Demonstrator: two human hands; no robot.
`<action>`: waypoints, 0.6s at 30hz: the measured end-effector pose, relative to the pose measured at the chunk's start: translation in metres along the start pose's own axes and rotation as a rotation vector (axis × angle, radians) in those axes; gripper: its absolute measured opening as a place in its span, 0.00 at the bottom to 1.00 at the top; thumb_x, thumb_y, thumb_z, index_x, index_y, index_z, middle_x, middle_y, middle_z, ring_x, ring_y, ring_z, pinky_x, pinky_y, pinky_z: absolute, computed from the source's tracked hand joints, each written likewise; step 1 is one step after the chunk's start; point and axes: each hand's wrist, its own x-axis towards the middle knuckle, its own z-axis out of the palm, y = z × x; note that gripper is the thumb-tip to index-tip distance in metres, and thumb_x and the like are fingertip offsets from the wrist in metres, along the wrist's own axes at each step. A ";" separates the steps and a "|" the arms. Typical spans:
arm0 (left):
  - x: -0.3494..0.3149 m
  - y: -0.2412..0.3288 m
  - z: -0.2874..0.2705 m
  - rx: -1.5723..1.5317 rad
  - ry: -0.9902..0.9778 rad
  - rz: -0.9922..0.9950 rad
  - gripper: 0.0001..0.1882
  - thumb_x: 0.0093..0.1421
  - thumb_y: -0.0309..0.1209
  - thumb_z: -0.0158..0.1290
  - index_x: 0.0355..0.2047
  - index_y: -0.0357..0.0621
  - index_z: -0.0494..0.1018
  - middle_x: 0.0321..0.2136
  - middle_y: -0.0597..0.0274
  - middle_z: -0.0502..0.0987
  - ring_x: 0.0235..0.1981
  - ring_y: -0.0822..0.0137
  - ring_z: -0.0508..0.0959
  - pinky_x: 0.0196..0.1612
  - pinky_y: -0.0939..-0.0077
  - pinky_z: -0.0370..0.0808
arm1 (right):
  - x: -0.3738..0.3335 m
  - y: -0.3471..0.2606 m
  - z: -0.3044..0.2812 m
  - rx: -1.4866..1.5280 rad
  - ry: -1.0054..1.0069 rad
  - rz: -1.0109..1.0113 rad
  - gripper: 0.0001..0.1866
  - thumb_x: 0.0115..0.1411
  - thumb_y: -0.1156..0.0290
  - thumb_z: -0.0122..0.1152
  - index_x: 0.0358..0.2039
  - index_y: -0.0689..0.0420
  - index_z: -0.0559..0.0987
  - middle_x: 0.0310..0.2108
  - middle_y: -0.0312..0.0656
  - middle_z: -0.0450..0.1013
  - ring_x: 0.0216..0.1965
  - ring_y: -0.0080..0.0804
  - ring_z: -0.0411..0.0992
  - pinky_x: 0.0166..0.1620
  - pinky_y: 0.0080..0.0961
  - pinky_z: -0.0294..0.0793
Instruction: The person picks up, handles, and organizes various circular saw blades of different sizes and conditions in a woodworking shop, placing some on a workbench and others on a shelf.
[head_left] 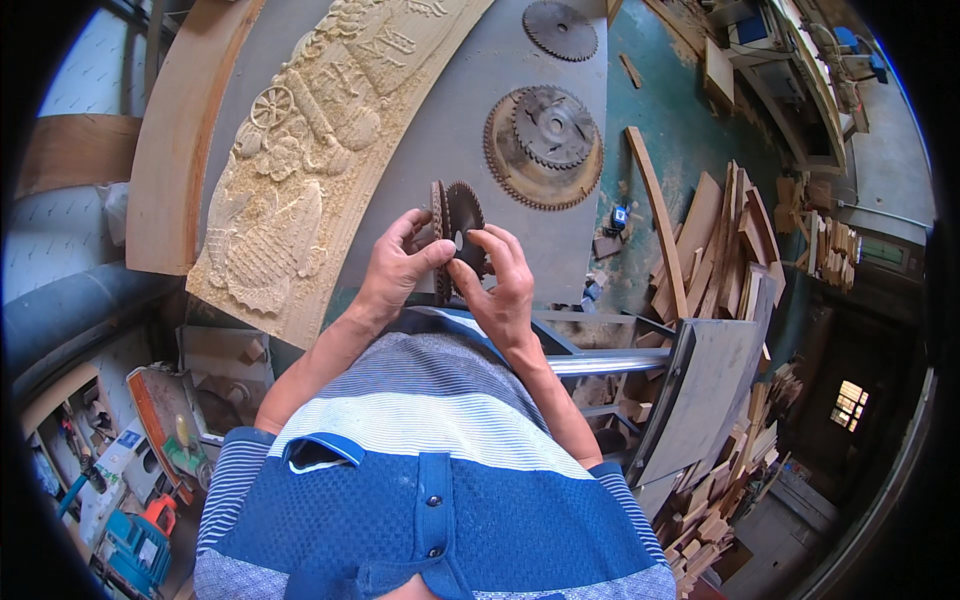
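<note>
Both my hands hold small dark circular saw blades [457, 225] upright, edge-on, above the near edge of a grey table [450, 130]. My left hand [398, 266] pinches the left side of the blades with thumb and fingers. My right hand [500, 278] grips the right side, its fingertips near the blade's centre hole. At least two blades stand side by side between my hands.
A carved curved wooden panel [310, 140] lies on the table's left, beside a plain curved board [180, 130]. A stack of rusty saw blades [545, 135] and another blade [560, 30] lie further back. Wood offcuts [715, 260] pile on the floor at right; tools [140, 480] at lower left.
</note>
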 end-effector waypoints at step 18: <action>-0.005 -0.011 -0.011 -0.014 0.046 0.011 0.37 0.59 0.39 0.71 0.61 0.33 0.67 0.54 0.57 0.76 0.55 0.69 0.75 0.57 0.75 0.75 | 0.000 -0.002 0.003 -0.045 -0.004 -0.101 0.30 0.50 0.68 0.78 0.53 0.63 0.78 0.55 0.58 0.72 0.53 0.57 0.75 0.55 0.42 0.78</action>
